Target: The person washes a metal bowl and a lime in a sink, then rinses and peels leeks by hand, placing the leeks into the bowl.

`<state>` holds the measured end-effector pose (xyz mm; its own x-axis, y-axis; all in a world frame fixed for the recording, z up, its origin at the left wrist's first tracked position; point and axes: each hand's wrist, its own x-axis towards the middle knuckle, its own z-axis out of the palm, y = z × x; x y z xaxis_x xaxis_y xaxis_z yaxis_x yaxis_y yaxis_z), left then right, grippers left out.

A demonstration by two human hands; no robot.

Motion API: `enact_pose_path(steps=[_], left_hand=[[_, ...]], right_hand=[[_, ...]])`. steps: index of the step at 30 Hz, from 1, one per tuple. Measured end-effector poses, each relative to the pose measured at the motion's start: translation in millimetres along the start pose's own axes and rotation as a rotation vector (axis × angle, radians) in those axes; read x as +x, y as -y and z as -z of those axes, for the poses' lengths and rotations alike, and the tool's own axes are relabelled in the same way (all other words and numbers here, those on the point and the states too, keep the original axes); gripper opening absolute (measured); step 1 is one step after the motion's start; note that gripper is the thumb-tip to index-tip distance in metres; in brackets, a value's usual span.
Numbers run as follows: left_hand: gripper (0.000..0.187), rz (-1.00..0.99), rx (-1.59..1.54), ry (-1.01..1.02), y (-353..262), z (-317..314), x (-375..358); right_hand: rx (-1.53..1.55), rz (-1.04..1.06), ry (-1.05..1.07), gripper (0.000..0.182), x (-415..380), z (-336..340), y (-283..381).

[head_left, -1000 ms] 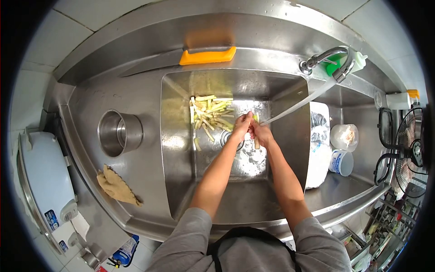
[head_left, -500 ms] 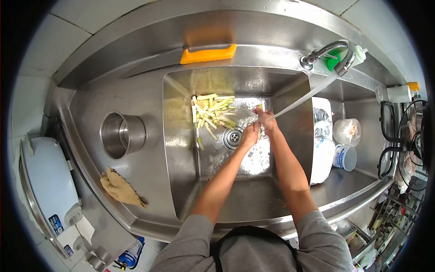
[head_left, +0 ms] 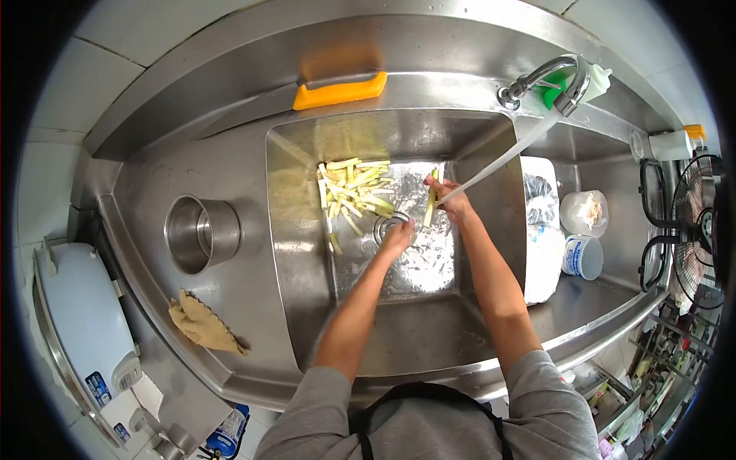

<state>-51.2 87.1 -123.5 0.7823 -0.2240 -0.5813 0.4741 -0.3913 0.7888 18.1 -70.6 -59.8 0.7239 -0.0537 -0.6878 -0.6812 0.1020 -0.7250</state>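
My right hand [head_left: 451, 199] is closed around a pale green vegetable stalk [head_left: 430, 205], held upright over the right side of the sink basin [head_left: 399, 322]. A whitish stream of water [head_left: 506, 156] runs down from the faucet [head_left: 568, 101] onto this hand. Close to the drain [head_left: 381, 227], my left hand [head_left: 398, 236] is apart from the stalk. Its fingers look loosely extended, with nothing visible in them. A pile of cut pale green and white stalks [head_left: 356, 188] lies in the basin's back left, left of both hands.
An orange-handled saw or knife [head_left: 340, 91] lies along the back ledge. Left of the basin are a steel pot [head_left: 202, 234] and a tan cloth [head_left: 205, 323]. Right of it are a white bag [head_left: 542, 257], a tub [head_left: 584, 258] and a clear container [head_left: 583, 213]. A fan [head_left: 699, 230] stands far right.
My left hand has moved left and down, away from my right hand toward the drain. The stalk in my right hand now shows more fully. The whole view has shifted slightly.
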Motion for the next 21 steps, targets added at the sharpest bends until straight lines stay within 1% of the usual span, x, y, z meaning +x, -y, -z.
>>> enact_pose_path(steps=[2,3,4,5,6,7,8,9,10,12,13,15,16,17,18,20,21], left_hand=[[0.030,0.089,-0.236,0.001,-15,11,13],[0.030,0.089,-0.236,0.001,-23,11,17],[0.028,-0.072,-0.275,0.006,-33,8,20],[0.029,-0.234,-0.313,0.011,-42,6,21],[0.029,-0.234,-0.312,0.011,-49,4,21],[0.031,-0.228,-0.298,0.017,-61,3,19],[0.035,-0.223,-0.283,0.023,-70,3,16],[0.033,-0.210,-0.240,0.045,-93,12,1],[0.033,-0.209,-0.242,0.046,-91,11,3],[0.029,-0.057,-0.334,0.095,-86,9,11],[0.029,-0.058,-0.335,0.095,-82,8,14],[0.024,-0.069,-0.408,0.001,-79,5,18],[0.026,-0.074,-0.442,-0.048,-79,4,18],[0.023,-0.057,-0.485,-0.108,-80,1,17],[0.023,-0.056,-0.485,-0.107,-83,2,15],[0.017,-0.102,-0.383,-0.142,-90,4,9],[0.016,-0.057,-0.202,-0.186,-94,5,7]], right_hand=[[-0.059,0.075,-0.059,0.034,5,-5,-20],[-0.117,0.037,-0.138,0.035,-2,-14,-17],[-0.135,-0.015,-0.077,0.035,2,-12,-25],[-0.107,0.012,-0.034,0.036,6,-12,-33],[-0.078,0.038,0.010,0.036,8,-11,-40],[-0.079,0.039,0.011,0.036,7,-8,-38],[-0.066,0.046,0.063,0.036,5,-4,-37],[-0.054,0.049,0.114,0.036,1,-1,-35],[-0.055,0.047,0.113,0.036,-9,-1,-26],[-0.042,0.021,0.026,0.036,-25,1,-9],[-0.005,0.011,0.038,0.035,-21,2,-13],[0.023,0.015,0.038,0.036,-24,1,-15],[0.054,0.019,0.042,0.037,-24,0,-16],[0.054,0.019,0.042,0.037,-24,-1,-17],[0.042,0.039,0.053,0.036,-25,-2,-17],[0.020,0.079,0.077,0.034,-27,-6,-20],[-0.001,0.123,0.002,0.025,-35,-16,-12]])
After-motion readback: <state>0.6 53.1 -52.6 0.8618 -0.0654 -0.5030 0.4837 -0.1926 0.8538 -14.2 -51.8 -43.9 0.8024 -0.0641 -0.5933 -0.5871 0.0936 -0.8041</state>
